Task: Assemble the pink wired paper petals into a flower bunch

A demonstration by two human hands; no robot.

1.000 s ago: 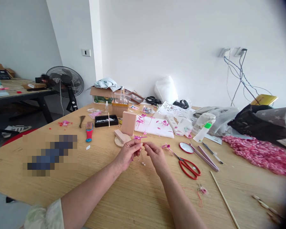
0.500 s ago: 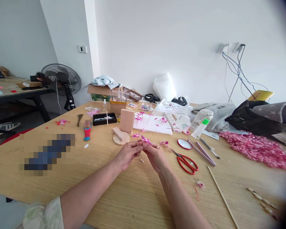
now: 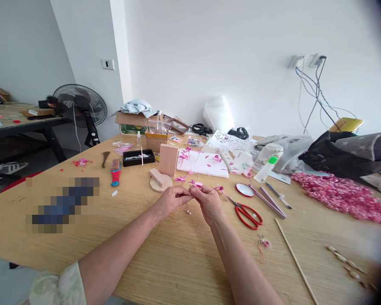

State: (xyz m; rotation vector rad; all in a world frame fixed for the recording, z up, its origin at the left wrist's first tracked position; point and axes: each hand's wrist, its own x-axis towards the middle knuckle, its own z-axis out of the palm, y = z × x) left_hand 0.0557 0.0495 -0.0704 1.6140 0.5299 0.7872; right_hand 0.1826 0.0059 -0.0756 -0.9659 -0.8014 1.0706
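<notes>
Above the middle of the table, my left hand point(image 3: 170, 201) and my right hand point(image 3: 210, 204) meet fingertip to fingertip, both in a closed pinch. Between them is a spray of pink flowers; one pink flower point(image 3: 196, 184) shows just over the right fingertips. More pink blooms point(image 3: 180, 179) stick out to the left, and another flower point(image 3: 220, 189) shows beyond the right hand. Small pearl beads point(image 3: 188, 212) dangle below the fingers. The exact point being pinched is hidden by the fingers.
Red-handled scissors point(image 3: 248, 215), a round mirror point(image 3: 244, 189), tweezers point(image 3: 269, 201) and a thin wooden stick point(image 3: 295, 260) lie to the right. Wooden blocks point(image 3: 169, 160) and a white pad point(image 3: 206, 169) with pink flowers stand ahead. A brush point(image 3: 115, 173) lies left.
The pinched pink flower has turned and shifted slightly right. My left fingers have changed their pose a little, with the thumb now more extended. The view has shifted slightly.
</notes>
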